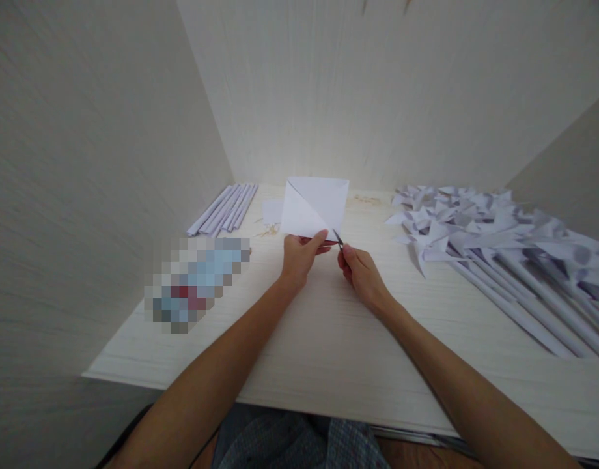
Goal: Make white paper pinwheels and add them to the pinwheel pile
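Observation:
My left hand (pixel 299 254) pinches the lower edge of a folded white paper sheet (pixel 315 206), holding it upright over the pale table (pixel 329 339). My right hand (pixel 361 273) is closed around small scissors (pixel 338 239), whose dark blades touch the paper's bottom right corner. The scissor handles are hidden inside my fingers.
A row of rolled white paper tubes (pixel 224 210) lies at the back left. A large pile of finished paper pinwheels on paper sticks (pixel 499 241) covers the right side. A blurred-out object (pixel 195 280) sits at the left. Small scraps (pixel 269 228) lie behind the sheet. Walls enclose the table.

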{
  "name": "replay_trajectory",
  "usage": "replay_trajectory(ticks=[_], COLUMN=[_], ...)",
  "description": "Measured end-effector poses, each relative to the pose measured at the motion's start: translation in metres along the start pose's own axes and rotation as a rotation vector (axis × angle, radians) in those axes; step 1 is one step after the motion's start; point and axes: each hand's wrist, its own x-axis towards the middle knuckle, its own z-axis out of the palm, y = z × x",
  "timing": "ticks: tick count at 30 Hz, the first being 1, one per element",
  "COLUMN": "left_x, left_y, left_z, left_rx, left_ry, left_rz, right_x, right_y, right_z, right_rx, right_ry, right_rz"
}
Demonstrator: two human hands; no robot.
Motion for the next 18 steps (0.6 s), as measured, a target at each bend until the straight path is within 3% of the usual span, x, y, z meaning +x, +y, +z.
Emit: replay_trajectory(ticks=[18], left_x=[-0.0002], left_y=[0.0032], left_z=[-0.0010], left_rx=[0.051], left_ry=[-0.014], left_rz=[0.020], right_x=[-0.0013], right_y=[-0.0045], right_z=[-0.0003], right_rx=[-0.056], right_ry=[-0.001], right_rz=[-0.018])
